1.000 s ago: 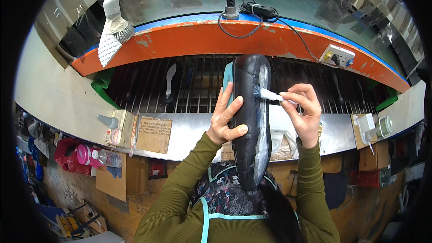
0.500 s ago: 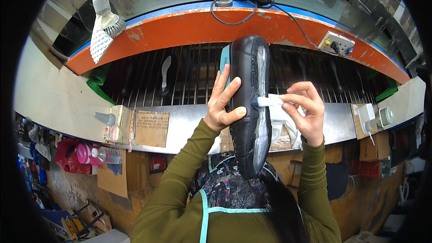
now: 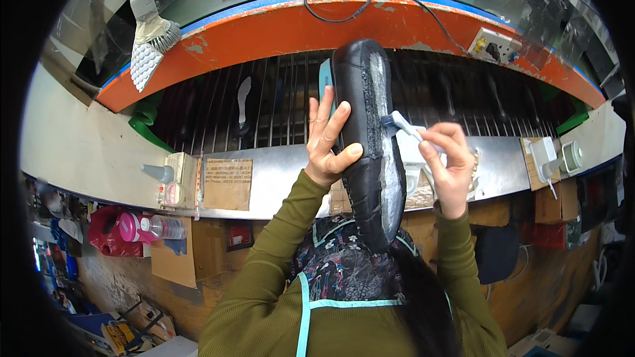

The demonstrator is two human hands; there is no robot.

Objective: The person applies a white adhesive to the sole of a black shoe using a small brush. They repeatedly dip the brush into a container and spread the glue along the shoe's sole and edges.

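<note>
Over a shiny silver metal desk, a long black shoe with a whitish side strip is grasped by the left hand. The right hand pinches a small, slim, white-handled brush, dark bristles touching the strip.

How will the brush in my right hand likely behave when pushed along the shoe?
The brush is probably light, since its pale handle looks slim. The dark bristles would likely bend against the black shoe, being a small tuft. The smooth-looking handle might twist in your right hand.
</note>
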